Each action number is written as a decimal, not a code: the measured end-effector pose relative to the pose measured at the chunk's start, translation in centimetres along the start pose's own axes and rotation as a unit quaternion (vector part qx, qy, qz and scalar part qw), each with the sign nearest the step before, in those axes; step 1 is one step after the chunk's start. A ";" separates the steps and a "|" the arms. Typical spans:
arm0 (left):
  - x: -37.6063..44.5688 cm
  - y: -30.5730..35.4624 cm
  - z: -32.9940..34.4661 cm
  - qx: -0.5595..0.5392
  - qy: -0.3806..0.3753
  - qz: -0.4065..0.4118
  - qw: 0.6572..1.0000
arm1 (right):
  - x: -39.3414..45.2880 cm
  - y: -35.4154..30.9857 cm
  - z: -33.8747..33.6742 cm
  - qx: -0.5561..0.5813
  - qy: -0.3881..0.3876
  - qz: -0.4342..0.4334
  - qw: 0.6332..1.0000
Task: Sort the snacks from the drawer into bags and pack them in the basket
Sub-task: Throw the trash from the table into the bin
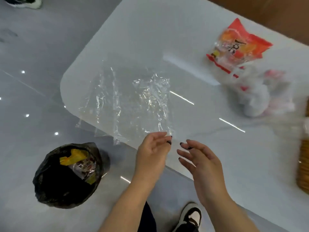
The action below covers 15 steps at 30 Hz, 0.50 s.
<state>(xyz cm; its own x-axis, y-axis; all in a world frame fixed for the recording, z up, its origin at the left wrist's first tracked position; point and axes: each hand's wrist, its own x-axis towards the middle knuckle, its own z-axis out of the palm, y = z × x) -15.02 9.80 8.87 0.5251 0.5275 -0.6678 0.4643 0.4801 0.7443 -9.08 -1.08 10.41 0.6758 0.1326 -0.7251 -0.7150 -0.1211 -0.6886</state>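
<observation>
Head view, and the clear plastic bag lies flat and crinkled on the white table, its far corner hanging over the table edge at about eight o'clock. At six o'clock both hands meet at the bag's near corner. The left hand has thumb and fingertips drawn together at the film's edge; it looks like a light pinch, though the plastic is too transparent to be sure. The right hand hovers just beside it, fingers spread and relaxed, gripping nothing I can make out.

Up at two o'clock sits a red snack packet already inside clear wrapping, and just below it, at three o'clock, a blurred bagged bundle of white snacks. A woven basket peeks in at the right edge, four o'clock. On the floor at eight o'clock, a black bin bag holds wrappers.

This looks like opening the bag's mouth. To do it well: find the two layers at the edge, rub them apart between thumb and finger, then let the free hand take the second layer and pull wide before reaching for snacks.
</observation>
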 end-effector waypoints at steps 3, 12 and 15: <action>0.3 0.4 3.5 0.057 -0.037 -0.005 0.998 | 1.1 -1.7 -3.8 0.038 0.040 -0.013 0.998; 3.0 3.6 13.8 0.127 -0.126 -0.010 0.984 | 6.8 -7.3 -12.4 -0.052 0.227 -0.104 0.967; 4.3 4.9 16.6 0.136 -0.130 0.012 0.982 | 9.6 -9.4 -12.8 -0.204 0.270 -0.215 0.916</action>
<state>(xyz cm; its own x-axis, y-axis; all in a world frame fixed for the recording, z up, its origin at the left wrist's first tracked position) 1.33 2.75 9.79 0.6863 0.3215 -0.6524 0.6050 0.2455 0.7574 6.39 -11.30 9.74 0.9482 -0.2387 -0.2094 -0.3093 -0.5443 -0.7798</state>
